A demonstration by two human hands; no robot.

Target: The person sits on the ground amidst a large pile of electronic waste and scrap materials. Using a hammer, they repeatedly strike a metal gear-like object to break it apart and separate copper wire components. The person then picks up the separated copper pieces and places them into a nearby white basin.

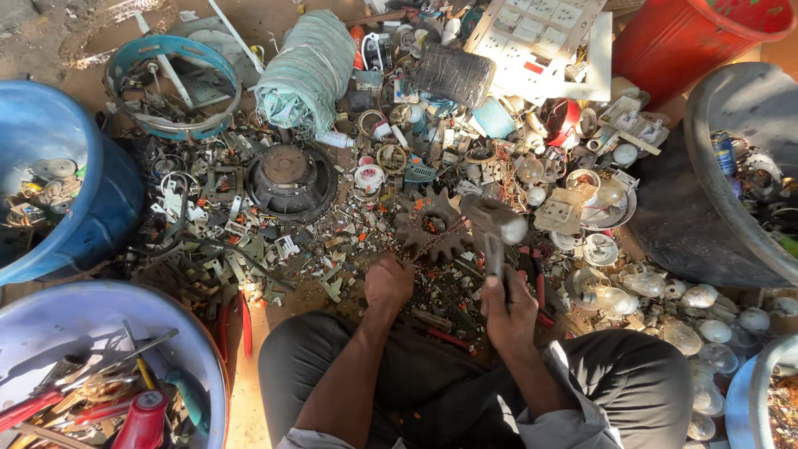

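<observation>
the right hand grips a hammer, head raised to strike. the left hand, fingers closed, pins a small scrap piece beside the gear.

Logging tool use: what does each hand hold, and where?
Right hand grips a hammer low on its handle. Left hand pinches a small scrap; which part cannot be told.

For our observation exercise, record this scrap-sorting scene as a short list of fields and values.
Setting: ground strewn with scrap parts
Left hand: closed on small scrap, pressed down by the rusty gear
Right hand: grips a hammer, head raised
Near left: red-handled pliers
Far centre: round speaker
Right side: heap of glass bulbs
Tubs: blue tub at left
</observation>
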